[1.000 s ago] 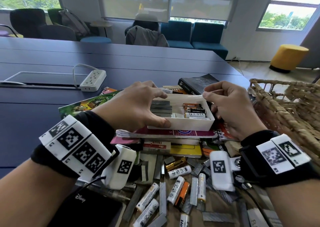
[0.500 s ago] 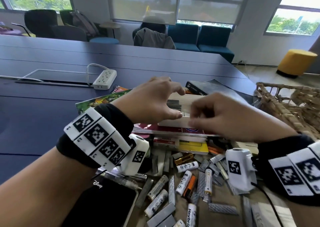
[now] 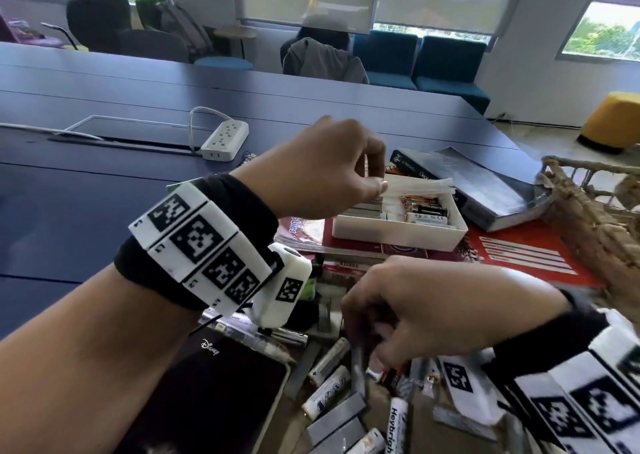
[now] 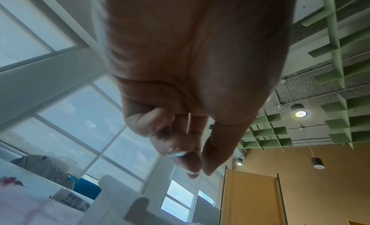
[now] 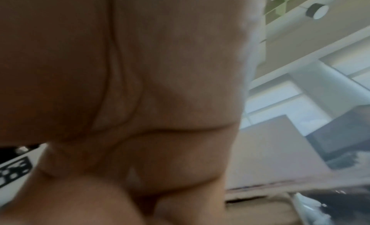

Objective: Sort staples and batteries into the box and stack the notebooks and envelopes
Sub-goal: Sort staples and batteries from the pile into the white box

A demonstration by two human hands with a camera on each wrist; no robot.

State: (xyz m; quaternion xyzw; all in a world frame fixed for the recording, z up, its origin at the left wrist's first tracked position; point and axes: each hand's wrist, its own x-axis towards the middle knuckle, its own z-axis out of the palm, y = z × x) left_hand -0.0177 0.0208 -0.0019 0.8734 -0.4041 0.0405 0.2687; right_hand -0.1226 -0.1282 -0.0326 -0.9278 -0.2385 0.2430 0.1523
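A white box (image 3: 398, 237) sits on a red notebook (image 3: 363, 247); staple strips fill its left part and batteries (image 3: 424, 211) its right. My left hand (image 3: 379, 185) hovers over the box's left side and pinches a thin whitish strip (image 3: 419, 187), which is blurred. In the left wrist view, my left hand (image 4: 202, 171) has thumb and fingertips pressed together. My right hand (image 3: 375, 363) is down in the loose pile of batteries and staple strips (image 3: 337, 415). Its fingers are curled onto an orange-and-black battery (image 3: 391, 377); whether they grip it is hidden. The right wrist view shows only a blurred palm.
A black book (image 3: 485, 190) lies behind the box, and a wicker basket (image 3: 595, 218) stands at the right. A red printed envelope (image 3: 526, 256) lies under the basket's edge. A black Disney notebook (image 3: 221, 391) is at the lower left, a power strip (image 3: 225, 140) farther back.
Both hands have let go of the box. The left hand rose above it with the whitish strip. The right hand dropped toward me into the loose pile.
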